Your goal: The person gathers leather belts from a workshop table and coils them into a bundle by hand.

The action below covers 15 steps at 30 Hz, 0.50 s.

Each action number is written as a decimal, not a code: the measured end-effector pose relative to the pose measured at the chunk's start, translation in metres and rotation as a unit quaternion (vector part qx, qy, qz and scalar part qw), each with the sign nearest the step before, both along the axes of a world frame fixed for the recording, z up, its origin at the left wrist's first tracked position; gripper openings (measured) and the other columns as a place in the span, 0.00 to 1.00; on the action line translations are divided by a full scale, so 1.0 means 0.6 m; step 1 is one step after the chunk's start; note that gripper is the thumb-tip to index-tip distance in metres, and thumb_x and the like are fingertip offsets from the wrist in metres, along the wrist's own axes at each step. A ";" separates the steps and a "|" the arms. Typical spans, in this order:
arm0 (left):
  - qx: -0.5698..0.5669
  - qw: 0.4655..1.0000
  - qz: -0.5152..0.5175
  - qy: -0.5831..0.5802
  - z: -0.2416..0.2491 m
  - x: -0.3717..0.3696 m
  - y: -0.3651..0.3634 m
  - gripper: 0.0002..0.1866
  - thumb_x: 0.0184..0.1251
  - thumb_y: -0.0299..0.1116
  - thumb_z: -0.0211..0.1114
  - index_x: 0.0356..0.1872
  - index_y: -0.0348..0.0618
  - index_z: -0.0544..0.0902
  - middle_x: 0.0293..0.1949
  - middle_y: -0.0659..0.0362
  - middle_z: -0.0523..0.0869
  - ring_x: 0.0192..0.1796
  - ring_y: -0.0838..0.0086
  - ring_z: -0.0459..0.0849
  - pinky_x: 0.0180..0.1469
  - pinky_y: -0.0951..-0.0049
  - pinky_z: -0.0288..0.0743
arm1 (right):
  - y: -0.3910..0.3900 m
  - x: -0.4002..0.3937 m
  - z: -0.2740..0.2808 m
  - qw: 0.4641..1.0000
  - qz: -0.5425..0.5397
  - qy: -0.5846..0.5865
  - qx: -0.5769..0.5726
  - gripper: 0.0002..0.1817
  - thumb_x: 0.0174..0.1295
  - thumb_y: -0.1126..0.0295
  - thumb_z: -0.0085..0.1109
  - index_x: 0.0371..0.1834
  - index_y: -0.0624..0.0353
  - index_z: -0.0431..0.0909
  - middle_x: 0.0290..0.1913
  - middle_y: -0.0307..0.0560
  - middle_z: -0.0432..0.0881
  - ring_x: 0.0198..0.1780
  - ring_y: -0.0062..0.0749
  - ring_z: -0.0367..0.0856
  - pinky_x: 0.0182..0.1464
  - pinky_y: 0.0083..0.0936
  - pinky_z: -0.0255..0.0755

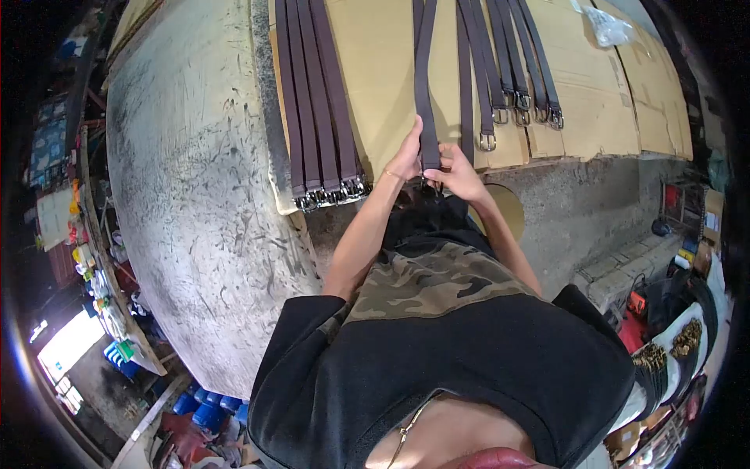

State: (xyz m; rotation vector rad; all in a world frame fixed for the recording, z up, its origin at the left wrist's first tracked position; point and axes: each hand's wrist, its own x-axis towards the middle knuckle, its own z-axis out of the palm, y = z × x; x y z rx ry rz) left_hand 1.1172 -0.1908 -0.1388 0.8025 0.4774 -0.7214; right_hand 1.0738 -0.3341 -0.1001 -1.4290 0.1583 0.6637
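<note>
The belt [426,86] you are working on runs straight away from you across the cardboard [383,70] that covers the surface [195,180], its long axis in line with your forearms. Its near end sits right at the front edge of the cardboard, and that end is where both your hands meet.

Your left hand [406,159] is on the left side of the strap and your right hand [459,173] just to the right of it, the two nearly touching. Neither is nearer than the other; they share the same end. Both grips are closed on the belt, fingers curled over the strap and pinching it near the buckle end, though the buckle itself is hidden under your fingers.

To your left lies a group of belts [316,102] set parallel, buckles at the near edge. To your right another group [508,62] lies the same way, fanned slightly, with buckles further up the cardboard. Your belt lies between the two groups, apart from both.
</note>
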 end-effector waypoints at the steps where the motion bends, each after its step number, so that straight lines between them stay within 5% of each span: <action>1: -0.045 0.999 0.001 0.007 -0.001 0.004 0.002 0.27 0.74 0.59 0.47 0.45 0.41 0.73 0.32 0.57 0.80 0.30 0.71 0.82 0.33 0.69 0.81 | 0.009 -0.009 0.016 1.000 0.001 -0.004 -0.005 0.22 0.58 0.79 0.64 0.55 0.66 0.67 0.40 0.48 0.83 0.35 0.29 0.81 0.39 0.25 0.75; 3: -0.064 0.997 0.003 -0.037 0.001 0.009 0.008 0.19 0.75 0.50 0.53 0.45 0.41 0.73 0.32 0.58 0.79 0.31 0.70 0.83 0.34 0.69 0.81 | 0.026 -0.028 0.055 0.965 0.014 -0.144 -0.218 0.23 0.56 0.76 0.67 0.53 0.62 0.68 0.39 0.51 0.82 0.36 0.32 0.82 0.40 0.27 0.75; 4: -0.067 0.997 0.001 -0.040 0.001 0.008 0.010 0.19 0.75 0.50 0.53 0.45 0.41 0.73 0.32 0.58 0.79 0.31 0.70 0.83 0.34 0.69 0.81 | 0.028 -0.037 0.053 0.964 0.011 -0.146 -0.221 0.23 0.56 0.76 0.67 0.53 0.62 0.68 0.39 0.51 0.82 0.36 0.32 0.82 0.40 0.27 0.75; 6: -0.055 0.995 0.022 -0.082 0.026 0.004 0.009 0.12 0.75 0.39 0.55 0.45 0.40 0.73 0.31 0.58 0.79 0.31 0.71 0.82 0.35 0.70 0.81 | 0.019 -0.060 0.039 0.859 0.025 -0.310 -0.407 0.26 0.55 0.72 0.69 0.55 0.62 0.68 0.45 0.58 0.79 0.48 0.33 0.80 0.47 0.30 0.73; 7: -0.044 0.996 0.028 -0.079 0.041 0.004 0.009 0.07 0.75 0.31 0.54 0.44 0.38 0.73 0.30 0.59 0.78 0.29 0.71 0.81 0.35 0.70 0.82 | 0.007 -0.059 0.034 0.856 0.025 -0.313 -0.411 0.26 0.55 0.72 0.69 0.55 0.62 0.68 0.45 0.58 0.79 0.48 0.33 0.80 0.47 0.30 0.73; 10: 0.038 0.988 -0.016 -0.148 0.049 0.006 0.013 0.06 0.75 0.30 0.53 0.43 0.38 0.73 0.28 0.60 0.77 0.28 0.73 0.79 0.30 0.72 0.79 | -0.011 -0.027 0.024 0.838 0.015 -0.363 -0.406 0.25 0.61 0.62 0.65 0.57 0.62 0.68 0.50 0.56 0.78 0.55 0.33 0.77 0.53 0.31 0.71; 11: 0.039 0.984 -0.018 -0.172 0.049 0.004 0.013 0.06 0.74 0.30 0.53 0.43 0.38 0.73 0.26 0.60 0.75 0.25 0.77 0.76 0.25 0.76 0.72 | -0.009 -0.001 0.024 0.949 -0.075 -0.179 -0.248 0.25 0.64 0.57 0.61 0.57 0.62 0.68 0.50 0.54 0.78 0.55 0.33 0.78 0.54 0.31 0.71; 12: 0.041 0.983 -0.016 -0.180 0.064 0.001 0.017 0.06 0.74 0.30 0.53 0.43 0.38 0.73 0.26 0.60 0.75 0.25 0.77 0.76 0.25 0.76 0.72 | -0.010 0.031 0.019 0.985 -0.156 0.019 -0.069 0.26 0.67 0.53 0.57 0.58 0.63 0.69 0.51 0.52 0.79 0.54 0.33 0.78 0.55 0.30 0.70; 14: 0.072 0.983 -0.049 -0.161 0.092 -0.006 0.027 0.07 0.72 0.30 0.57 0.42 0.37 0.72 0.22 0.63 0.74 0.21 0.81 0.72 0.20 0.79 0.66 | 0.002 0.118 -0.020 0.989 -0.134 0.048 -0.038 0.28 0.69 0.49 0.52 0.59 0.63 0.69 0.50 0.49 0.79 0.53 0.32 0.78 0.56 0.30 0.71; 15: 0.099 0.980 -0.066 -0.162 0.094 -0.012 0.032 0.08 0.70 0.30 0.59 0.42 0.37 0.72 0.21 0.64 0.73 0.19 0.81 0.71 0.19 0.79 0.65 | 0.012 0.162 -0.028 0.985 -0.106 0.107 0.082 0.25 0.69 0.51 0.53 0.56 0.62 0.70 0.47 0.49 0.80 0.49 0.32 0.79 0.53 0.30 0.73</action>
